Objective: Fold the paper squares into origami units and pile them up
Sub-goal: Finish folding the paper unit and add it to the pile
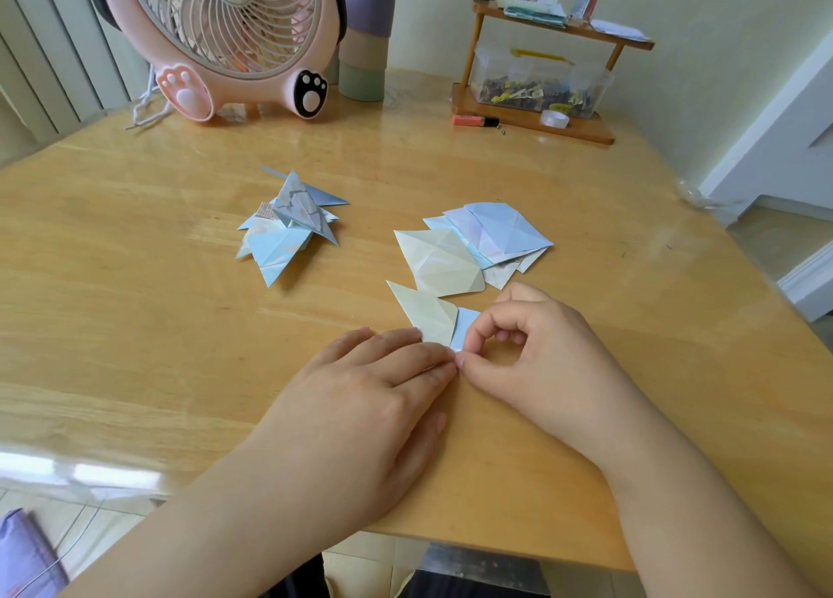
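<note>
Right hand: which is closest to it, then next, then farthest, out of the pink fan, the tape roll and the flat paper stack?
From the right hand:
1. Flat paper stack, just beyond it.
2. Tape roll, far back on the right, on the wooden shelf's base.
3. Pink fan, far back left.

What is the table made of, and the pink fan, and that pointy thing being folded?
The table looks like light wood under a glossy coat: grain lines show and window light reflects off it. The pink fan seems to be smooth moulded plastic, with a thin-ribbed grille. The pointy piece is thin paper, cream and pale blue, holding sharp creases.
</note>
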A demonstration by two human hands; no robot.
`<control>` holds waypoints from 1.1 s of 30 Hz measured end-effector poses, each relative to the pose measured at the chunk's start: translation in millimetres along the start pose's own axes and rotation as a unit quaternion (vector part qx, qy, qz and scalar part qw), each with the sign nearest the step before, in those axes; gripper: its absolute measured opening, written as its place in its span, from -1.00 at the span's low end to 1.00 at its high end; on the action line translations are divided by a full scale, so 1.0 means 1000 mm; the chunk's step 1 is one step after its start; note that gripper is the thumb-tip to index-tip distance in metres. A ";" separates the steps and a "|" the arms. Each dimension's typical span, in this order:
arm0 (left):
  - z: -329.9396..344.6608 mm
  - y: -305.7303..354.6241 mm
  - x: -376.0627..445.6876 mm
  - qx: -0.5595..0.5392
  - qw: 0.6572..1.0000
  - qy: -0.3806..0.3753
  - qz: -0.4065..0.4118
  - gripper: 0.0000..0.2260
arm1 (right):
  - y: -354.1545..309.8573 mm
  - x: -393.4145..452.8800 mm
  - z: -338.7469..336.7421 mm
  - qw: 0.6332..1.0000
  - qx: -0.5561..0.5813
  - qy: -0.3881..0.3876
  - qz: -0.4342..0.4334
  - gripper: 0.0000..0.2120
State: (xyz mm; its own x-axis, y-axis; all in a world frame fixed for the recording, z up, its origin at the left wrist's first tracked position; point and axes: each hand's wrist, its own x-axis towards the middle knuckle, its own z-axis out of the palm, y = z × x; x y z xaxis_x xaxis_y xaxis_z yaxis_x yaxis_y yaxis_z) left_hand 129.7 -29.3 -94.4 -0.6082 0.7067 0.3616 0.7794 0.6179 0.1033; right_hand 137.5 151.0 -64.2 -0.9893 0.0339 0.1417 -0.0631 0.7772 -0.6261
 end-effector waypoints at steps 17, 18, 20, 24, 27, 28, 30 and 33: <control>0.002 -0.001 -0.003 -0.035 0.999 0.004 -0.006 -0.61 | 0.004 0.002 -0.003 0.999 -0.030 0.025 0.000 -0.79; 0.002 -0.002 -0.004 -0.046 0.999 0.004 -0.007 -0.61 | 0.002 0.002 -0.002 0.999 -0.026 0.018 -0.005 -0.79; 0.002 -0.002 -0.004 -0.065 0.998 0.003 -0.010 -0.62 | -0.001 0.001 0.001 1.000 -0.017 -0.001 -0.015 -0.80; 0.003 -0.003 -0.004 -0.088 0.996 -0.004 -0.018 -0.63 | -0.002 0.001 0.002 1.000 -0.010 -0.003 -0.019 -0.81; 0.002 -0.003 -0.006 -0.106 0.994 -0.008 -0.032 -0.64 | -0.001 0.003 0.001 1.000 -0.015 0.012 -0.016 -0.81; 0.002 -0.003 -0.006 -0.115 0.993 -0.007 -0.037 -0.64 | -0.002 0.003 0.002 1.000 -0.013 0.007 -0.017 -0.81; 0.002 -0.004 -0.007 -0.136 0.990 -0.006 -0.043 -0.65 | -0.004 0.002 0.004 1.000 -0.005 -0.011 -0.026 -0.80; 0.002 -0.006 -0.007 -0.174 0.983 -0.003 -0.058 -0.73 | -0.006 0.001 0.005 0.999 0.006 -0.031 -0.041 -0.81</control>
State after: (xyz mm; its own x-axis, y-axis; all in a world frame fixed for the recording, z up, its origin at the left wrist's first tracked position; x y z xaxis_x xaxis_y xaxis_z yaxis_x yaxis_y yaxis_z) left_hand 129.4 -37.1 -99.6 -0.6958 0.6417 0.3227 0.7086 0.5399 0.4543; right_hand 135.7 142.7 -64.2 -0.9871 -0.0688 0.1446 -0.1449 0.7683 -0.6234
